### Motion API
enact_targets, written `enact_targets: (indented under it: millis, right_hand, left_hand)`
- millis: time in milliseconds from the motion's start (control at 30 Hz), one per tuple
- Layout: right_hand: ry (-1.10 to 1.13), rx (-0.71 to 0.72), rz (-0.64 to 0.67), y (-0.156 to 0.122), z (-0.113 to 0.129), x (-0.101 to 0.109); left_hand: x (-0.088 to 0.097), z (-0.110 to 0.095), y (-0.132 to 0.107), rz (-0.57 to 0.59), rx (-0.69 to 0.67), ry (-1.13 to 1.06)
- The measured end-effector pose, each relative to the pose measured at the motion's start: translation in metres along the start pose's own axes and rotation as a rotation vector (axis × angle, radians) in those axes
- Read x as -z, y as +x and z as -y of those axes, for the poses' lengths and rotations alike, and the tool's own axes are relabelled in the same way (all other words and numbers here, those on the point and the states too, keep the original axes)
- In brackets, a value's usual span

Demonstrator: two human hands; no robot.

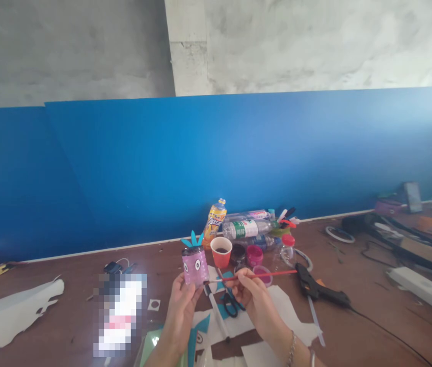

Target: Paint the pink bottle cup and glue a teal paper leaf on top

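Observation:
My left hand [181, 300] grips the bottom of a small purple cup-shaped craft [195, 272] with paper eyes, a dark rim and blue paper leaves [193, 239] on top. Between the fingers of my right hand [252, 295] is a red-handled paintbrush [269, 274], its dark tip close to the craft's lower right side; whether it touches I cannot tell. Below the brush lie a white marker [217, 312] and black-handled scissors [230, 304] on white and blue paper scraps. Behind stand a red paper cup [221, 258] of dark liquid and paint jars, one dark [238, 254] and one magenta [254, 255].
Several plastic bottles [248, 228] lie by the blue partition [200, 163], beside an upright orange drink bottle [215, 222]. A black glue gun [317, 288] with its cord rests at right, near a white power strip [426, 293]. Cut white sheeting [13, 318] lies at left.

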State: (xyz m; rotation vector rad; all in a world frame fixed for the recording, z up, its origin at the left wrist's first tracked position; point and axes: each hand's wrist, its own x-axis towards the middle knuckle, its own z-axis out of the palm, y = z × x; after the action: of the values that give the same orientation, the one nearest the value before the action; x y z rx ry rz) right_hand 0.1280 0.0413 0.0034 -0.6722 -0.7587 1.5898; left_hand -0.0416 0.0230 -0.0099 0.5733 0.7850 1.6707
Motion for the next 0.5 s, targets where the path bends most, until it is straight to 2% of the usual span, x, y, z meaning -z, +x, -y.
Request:
enact_targets:
  millis: [333, 500]
  right_hand:
    - [0.004, 0.002, -0.009, 0.0010, -0.0012, 0.0007]
    - [-0.005, 0.003, -0.027, 0.0002, 0.0006, -0.0019]
  left_hand:
    - [0.0011, 0.0004, 0.0007, 0.001, 0.006, 0.004]
    - [0.0033, 0.0015, 0.0016, 0.042, 0.009, 0.008]
